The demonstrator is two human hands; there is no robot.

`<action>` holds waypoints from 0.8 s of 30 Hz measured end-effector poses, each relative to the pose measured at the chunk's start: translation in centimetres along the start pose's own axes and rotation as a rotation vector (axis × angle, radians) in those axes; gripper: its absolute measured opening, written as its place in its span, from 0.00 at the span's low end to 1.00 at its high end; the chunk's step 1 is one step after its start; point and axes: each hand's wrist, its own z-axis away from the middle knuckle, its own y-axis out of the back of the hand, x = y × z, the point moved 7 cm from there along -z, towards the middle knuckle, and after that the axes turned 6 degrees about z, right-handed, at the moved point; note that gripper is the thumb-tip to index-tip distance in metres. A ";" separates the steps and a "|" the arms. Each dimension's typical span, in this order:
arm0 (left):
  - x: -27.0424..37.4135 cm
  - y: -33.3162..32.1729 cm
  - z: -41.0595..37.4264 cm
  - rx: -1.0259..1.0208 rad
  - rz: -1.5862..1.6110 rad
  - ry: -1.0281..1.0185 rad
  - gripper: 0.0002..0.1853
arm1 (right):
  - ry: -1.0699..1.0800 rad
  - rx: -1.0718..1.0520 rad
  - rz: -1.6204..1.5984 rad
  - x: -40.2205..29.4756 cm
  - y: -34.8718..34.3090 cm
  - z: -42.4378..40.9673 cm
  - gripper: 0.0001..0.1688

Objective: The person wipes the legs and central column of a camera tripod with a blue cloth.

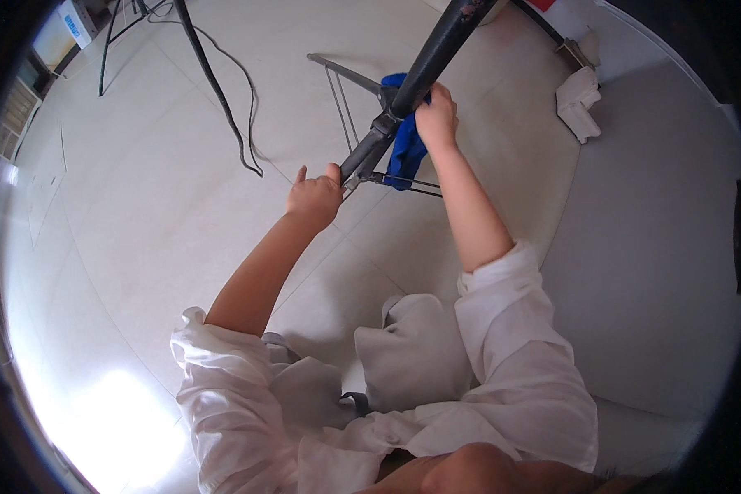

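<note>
Before me a black metal stand with a thick pole (pixel 438 58) and folding legs leans up toward the upper right. One leg (pixel 352 77) reaches out to the upper left, with thin twin rods below it. My left hand (pixel 315 196) grips the lower part of the stand, thumb along the tube. With my right hand (pixel 437 117) I press a blue cloth (pixel 406 154) against the thick pole near its joint. Part of the cloth hangs down behind the stand, over the thin rods (pixel 414 184). The fingertips of my right hand are partly hidden by the pole.
Another dark stand (pixel 200 58) and a loose black cable (pixel 254 111) are at the upper left. A white block-like object (pixel 577 105) lies by the grey wall (pixel 648 234) on the right. A white box (pixel 77 25) with writing sits at the far upper left. Tiled floor (pixel 179 204) lies below.
</note>
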 end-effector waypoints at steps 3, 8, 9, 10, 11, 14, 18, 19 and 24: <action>-0.4 0.2 0.3 -0.031 -0.018 0.023 0.16 | 0.188 0.090 0.324 -3.3 3.4 5.6 0.20; 0.0 0.6 0.0 -0.118 -0.003 0.087 0.15 | 0.208 -0.179 0.173 -1.4 5.2 11.0 0.15; -0.1 0.3 0.1 -0.129 0.013 0.102 0.15 | 0.129 -0.185 0.096 -0.7 5.2 11.1 0.15; -0.1 0.3 0.0 -0.124 0.010 0.097 0.15 | 0.082 -0.082 0.031 -0.3 6.2 10.8 0.15; -0.2 0.4 0.0 -0.119 0.008 0.093 0.15 | 0.078 -0.065 -0.050 -0.2 6.7 10.3 0.16; 0.1 0.5 0.3 -0.131 0.006 0.083 0.15 | 0.367 -0.079 -0.227 -4.4 6.9 9.7 0.23; 0.0 0.2 0.0 -0.132 0.011 0.087 0.16 | 0.437 -0.336 0.086 -7.1 2.8 8.6 0.34; -0.1 0.1 0.0 -0.108 0.004 0.079 0.16 | 0.378 -0.390 0.100 -7.9 2.7 8.0 0.34; -0.1 1.1 0.6 -0.057 0.045 0.048 0.16 | 0.397 -0.575 0.249 -7.7 2.2 7.3 0.36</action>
